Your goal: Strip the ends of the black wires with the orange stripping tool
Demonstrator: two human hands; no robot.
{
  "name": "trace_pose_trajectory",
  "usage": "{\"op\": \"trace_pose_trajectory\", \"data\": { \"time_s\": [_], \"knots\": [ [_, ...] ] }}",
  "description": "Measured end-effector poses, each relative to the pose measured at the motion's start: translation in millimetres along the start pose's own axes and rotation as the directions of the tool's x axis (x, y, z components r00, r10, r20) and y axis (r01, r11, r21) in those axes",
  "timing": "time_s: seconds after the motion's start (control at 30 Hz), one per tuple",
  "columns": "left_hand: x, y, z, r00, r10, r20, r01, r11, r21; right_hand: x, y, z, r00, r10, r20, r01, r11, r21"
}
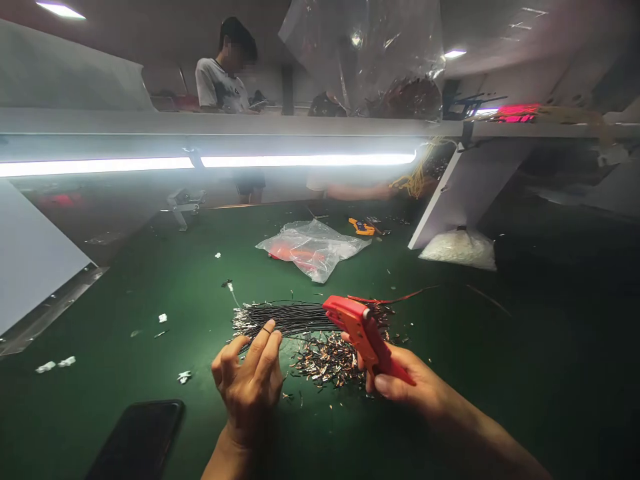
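Note:
A bundle of black wires (295, 317) lies crosswise on the green work table, with pale metal ends at its left. My left hand (250, 373) is at the near left edge of the bundle, its fingers bent and closed. A thin black wire seems to run from its fingertips; the thumb is mostly hidden. In my right hand (400, 377) is a red wire stripper (363, 333), tilted with its head up and to the left over the bundle's right part. Below the bundle is a pile of short black and copper-coloured wire scraps (327, 360).
A clear plastic bag (320, 247) with something red inside lies behind the wires, near a yellow-orange tool (361, 227). A black phone (140, 437) is at front left, with white bits (184, 377) nearby. Beyond the shelf (150, 123) stands a person (225, 73).

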State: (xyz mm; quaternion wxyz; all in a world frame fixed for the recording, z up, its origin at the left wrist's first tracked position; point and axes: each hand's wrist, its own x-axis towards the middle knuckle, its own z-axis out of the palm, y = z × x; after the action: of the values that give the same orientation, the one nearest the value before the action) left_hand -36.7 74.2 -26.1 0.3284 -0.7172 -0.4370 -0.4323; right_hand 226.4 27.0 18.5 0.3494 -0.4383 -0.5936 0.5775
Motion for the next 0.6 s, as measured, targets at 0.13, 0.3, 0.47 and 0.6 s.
{"op": "trace_pose_trajectory", "data": {
  "time_s": [0.13,0.3,0.47,0.6],
  "knots": [
    [0.0,0.4,0.9,0.997,-0.075,0.001,0.075,0.996,-0.055,0.2,3.7,7.5,0.996,0.048,0.077,-0.045,0.998,-0.034],
    [-4.0,4.8,5.1,0.973,-0.232,0.0,0.228,0.954,-0.195,-1.1,7.6,12.7,0.99,0.11,0.083,-0.127,0.961,0.244],
    [-1.7,27.6,-2.1,0.91,-0.291,0.295,0.409,0.74,-0.534,-4.8,15.8,14.4,1.0,-0.012,-0.003,0.012,0.873,0.487],
    [7.0,43.7,-3.5,0.698,-0.201,0.688,0.708,0.345,-0.617,-7.1,21.9,18.1,0.997,-0.067,-0.04,0.077,0.82,0.567]
  ]
}}
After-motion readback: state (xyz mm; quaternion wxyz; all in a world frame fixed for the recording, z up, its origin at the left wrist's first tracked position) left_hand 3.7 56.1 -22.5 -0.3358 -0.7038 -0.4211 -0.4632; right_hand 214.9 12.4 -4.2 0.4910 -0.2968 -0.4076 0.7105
